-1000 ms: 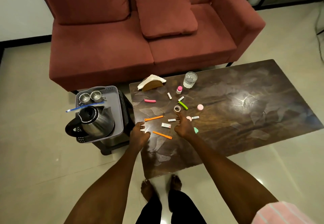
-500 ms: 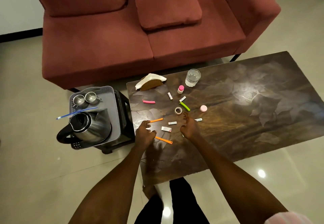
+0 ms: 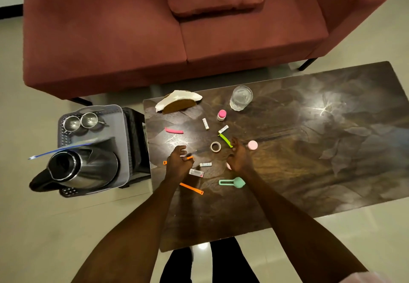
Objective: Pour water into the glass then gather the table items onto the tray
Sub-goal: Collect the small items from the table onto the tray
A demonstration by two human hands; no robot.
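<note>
Head camera looks down at a dark table [image 3: 332, 150] with a red sofa [image 3: 155, 39] behind it. I see the left hand [image 3: 178, 165] low on the table, with its fingers curled around an orange strip [image 3: 190, 157]; the strip's ends stick out on both sides of the hand. I see the right hand [image 3: 240, 159] with curled fingers too, touching the near end of a green clip [image 3: 225, 140], and something pale pink peeks out under it, but I cannot tell if it really holds either one. A glass [image 3: 241, 97] with water in it stands at the far side of the table, well apart from both hands. Between the hands lie a ring of tape [image 3: 215, 146], a small white stick [image 3: 205, 164] and a little white packet [image 3: 196, 173]. A second orange strip [image 3: 191, 188] and a mint green clip [image 3: 233, 182] lie nearer to me. A pink round lid [image 3: 252, 145] sits just beside the right hand. A pink clip [image 3: 174, 130], a small bottle with a pink cap [image 3: 221, 115] and a napkin holder [image 3: 178, 102] are farther away. The gray tray [image 3: 124, 141] sits on a dark stool [image 3: 137, 141] to the left of the table. It holds a shiny kettle [image 3: 81, 167], two small steel cups [image 3: 80, 121] and a blue stick [image 3: 59, 150].
</note>
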